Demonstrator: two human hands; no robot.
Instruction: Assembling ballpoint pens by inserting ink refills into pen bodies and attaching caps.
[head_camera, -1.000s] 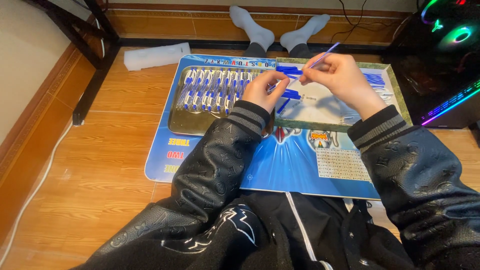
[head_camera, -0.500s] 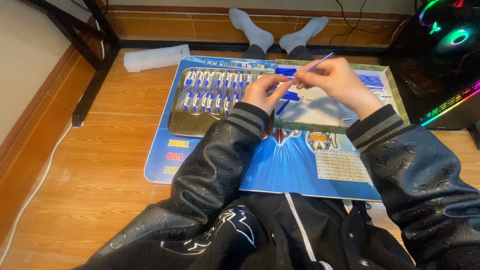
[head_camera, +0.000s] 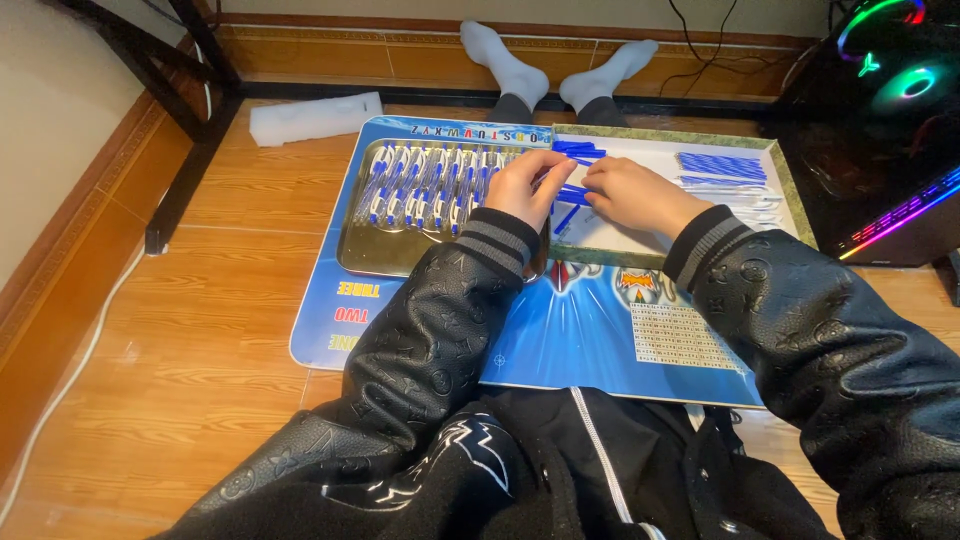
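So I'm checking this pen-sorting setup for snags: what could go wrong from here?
1. The left hand reaches over the edge of the metal tray; its sleeve might drag the packed pens out of line.
2. The right hand lies on the loose blue pieces in the white tray; a sweep may scatter them.

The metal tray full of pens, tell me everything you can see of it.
The metal tray looks like shiny, gold-tinted steel, rectangular with rounded corners and a raised rim. It lies flat on the blue mat, left of the shallow green-edged box. Blue-and-white pens lie side by side in a row across it. The left hand and sleeve cover its right end.
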